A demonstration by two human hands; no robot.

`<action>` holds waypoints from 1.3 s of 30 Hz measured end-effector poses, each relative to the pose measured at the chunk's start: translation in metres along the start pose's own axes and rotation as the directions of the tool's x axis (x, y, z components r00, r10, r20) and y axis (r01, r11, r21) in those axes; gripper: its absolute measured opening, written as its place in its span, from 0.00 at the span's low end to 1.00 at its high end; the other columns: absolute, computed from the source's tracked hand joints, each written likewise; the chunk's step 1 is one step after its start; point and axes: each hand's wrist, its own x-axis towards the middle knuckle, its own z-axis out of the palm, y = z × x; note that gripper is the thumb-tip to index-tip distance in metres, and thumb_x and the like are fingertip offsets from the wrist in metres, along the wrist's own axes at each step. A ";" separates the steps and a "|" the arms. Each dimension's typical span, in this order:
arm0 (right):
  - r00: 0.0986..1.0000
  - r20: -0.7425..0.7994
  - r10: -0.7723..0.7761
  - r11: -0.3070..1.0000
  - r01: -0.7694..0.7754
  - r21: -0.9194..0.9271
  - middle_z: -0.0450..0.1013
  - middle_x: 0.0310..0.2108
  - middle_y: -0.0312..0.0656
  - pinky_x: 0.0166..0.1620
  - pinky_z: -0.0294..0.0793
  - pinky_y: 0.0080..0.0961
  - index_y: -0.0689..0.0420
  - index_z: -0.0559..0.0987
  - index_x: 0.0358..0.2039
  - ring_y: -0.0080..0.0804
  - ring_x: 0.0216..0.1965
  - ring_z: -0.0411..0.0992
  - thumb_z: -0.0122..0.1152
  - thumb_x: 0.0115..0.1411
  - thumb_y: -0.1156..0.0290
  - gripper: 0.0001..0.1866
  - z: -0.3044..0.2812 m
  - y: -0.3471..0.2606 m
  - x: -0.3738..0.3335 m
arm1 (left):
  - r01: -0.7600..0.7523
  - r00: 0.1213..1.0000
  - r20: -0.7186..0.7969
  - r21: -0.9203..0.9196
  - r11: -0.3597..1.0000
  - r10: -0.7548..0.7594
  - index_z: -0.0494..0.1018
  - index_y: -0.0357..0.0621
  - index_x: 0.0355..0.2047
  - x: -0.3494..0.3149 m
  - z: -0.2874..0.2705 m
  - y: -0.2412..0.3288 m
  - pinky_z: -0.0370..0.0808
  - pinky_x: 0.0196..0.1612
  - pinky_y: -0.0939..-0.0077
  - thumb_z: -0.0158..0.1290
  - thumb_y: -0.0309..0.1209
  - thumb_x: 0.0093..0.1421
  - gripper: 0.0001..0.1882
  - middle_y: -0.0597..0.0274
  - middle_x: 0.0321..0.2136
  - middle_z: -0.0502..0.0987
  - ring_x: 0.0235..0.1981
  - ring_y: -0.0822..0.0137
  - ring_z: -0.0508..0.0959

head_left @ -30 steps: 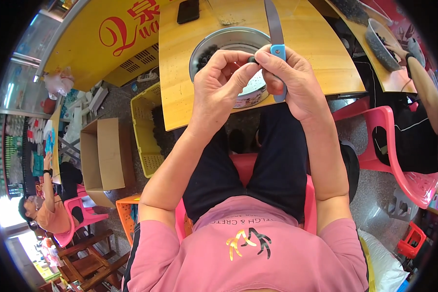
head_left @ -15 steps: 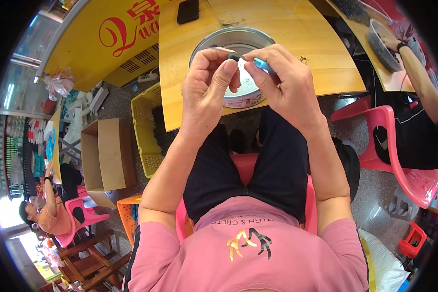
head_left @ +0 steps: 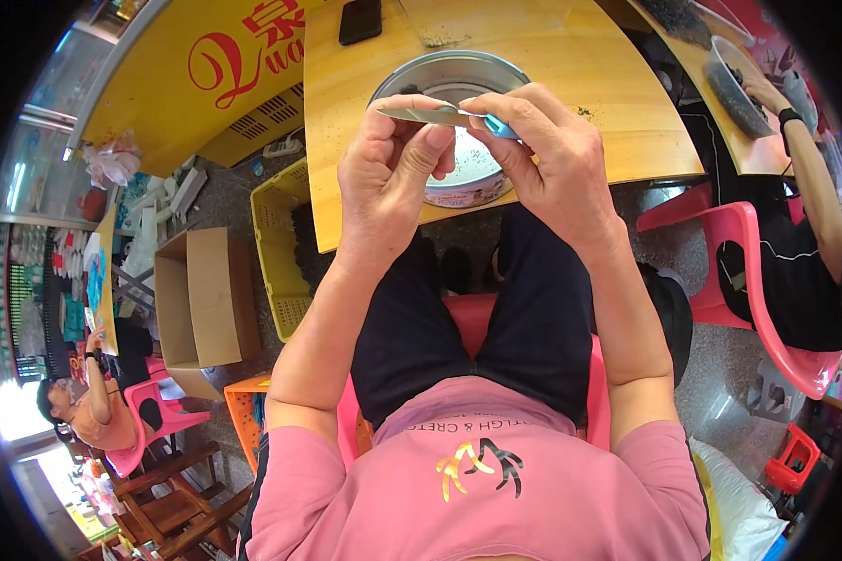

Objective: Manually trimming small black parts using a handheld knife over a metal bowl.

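Note:
Above a round metal basin (head_left: 492, 62), my right hand (head_left: 559, 154) is closed around the blue handle of a small knife (head_left: 421, 116). Its blade points left and lies across the fingers of my left hand (head_left: 384, 173). Between the thumb and fingers, that hand pinches a small dark round piece, mostly hidden behind the blade, its kind too small to tell. The blade appears to touch the piece. Inside the basin, some dark matter shows at the far left and specks lie on the pale bottom.
The basin stands on a wooden table (head_left: 608, 84) with a black phone (head_left: 360, 21) at its far edge. A yellow crate (head_left: 269, 220) and a cardboard box (head_left: 223, 294) are on the left. At right, another person's hand (head_left: 767, 93) reaches into a bowl (head_left: 734, 98). Pink chairs stand nearby.
The knife has turned, so its blade now shows lying across my left fingers. My left hand has shifted slightly left. At right, the other person's arm has moved a little.

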 end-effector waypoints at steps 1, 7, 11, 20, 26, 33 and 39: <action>1.000 -0.003 -0.027 1.000 0.027 0.008 0.75 0.30 0.40 0.25 0.70 0.25 0.57 0.80 0.39 0.31 0.24 0.73 0.65 0.53 0.78 0.11 0.000 0.003 0.000 | 0.000 1.000 0.004 -0.013 1.000 0.000 0.68 0.37 0.43 0.000 0.000 0.001 0.67 0.32 0.85 0.51 0.28 0.66 0.09 0.67 0.27 0.72 0.26 0.78 0.69; 0.978 -0.010 0.211 0.964 -0.209 -0.164 0.75 0.31 0.43 0.32 0.72 0.26 0.59 0.80 0.38 0.32 0.28 0.74 0.63 0.58 0.70 0.08 -0.003 0.012 -0.005 | 0.120 0.988 0.115 -0.172 0.978 -0.101 0.70 0.35 0.41 -0.015 0.001 0.011 0.70 0.29 0.85 0.53 0.26 0.64 0.08 0.65 0.27 0.75 0.26 0.77 0.73; 0.874 0.105 0.474 0.835 -0.484 0.260 0.75 0.30 0.38 0.37 0.70 0.19 0.63 0.80 0.35 0.21 0.31 0.71 0.62 0.62 0.66 0.12 -0.014 -0.010 0.001 | 0.114 0.993 -0.007 -0.172 0.978 -0.117 0.73 0.34 0.42 -0.012 -0.003 -0.002 0.72 0.32 0.85 0.54 0.26 0.63 0.09 0.64 0.27 0.76 0.27 0.76 0.75; 0.714 0.404 0.572 0.298 -0.640 0.709 0.72 0.26 0.29 0.26 0.60 0.10 0.57 0.80 0.36 0.11 0.23 0.63 0.65 0.60 0.63 0.11 -0.013 -0.030 0.003 | -0.086 0.996 0.008 -0.064 0.994 0.086 0.75 0.33 0.44 -0.006 0.006 -0.006 0.72 0.32 0.84 0.53 0.19 0.62 0.10 0.62 0.33 0.75 0.29 0.76 0.75; 0.690 0.459 0.560 0.231 -0.661 0.714 0.71 0.23 0.28 0.23 0.56 0.11 0.57 0.80 0.35 0.11 0.20 0.60 0.62 0.61 0.61 0.11 -0.013 -0.026 0.001 | 0.020 1.000 0.015 -0.155 0.988 -0.018 0.75 0.34 0.45 -0.010 0.006 -0.004 0.72 0.32 0.83 0.53 0.22 0.63 0.10 0.63 0.31 0.76 0.28 0.75 0.75; 0.737 0.369 0.567 0.440 -0.649 0.620 0.72 0.26 0.29 0.24 0.56 0.11 0.59 0.81 0.36 0.10 0.21 0.60 0.60 0.63 0.60 0.14 -0.011 -0.019 -0.001 | 0.036 0.992 -0.118 -0.057 0.998 -0.043 0.73 0.32 0.45 -0.016 -0.020 0.004 0.72 0.32 0.83 0.54 0.22 0.62 0.11 0.60 0.30 0.77 0.28 0.75 0.75; 0.760 0.194 0.620 0.586 -0.613 0.530 0.72 0.27 0.29 0.22 0.51 0.09 0.60 0.81 0.37 0.08 0.20 0.55 0.58 0.65 0.61 0.14 -0.018 0.004 -0.001 | 0.267 0.936 -0.329 0.432 0.862 -0.125 0.74 0.37 0.40 -0.046 -0.134 0.010 0.71 0.33 0.85 0.55 0.23 0.61 0.07 0.64 0.32 0.76 0.27 0.78 0.73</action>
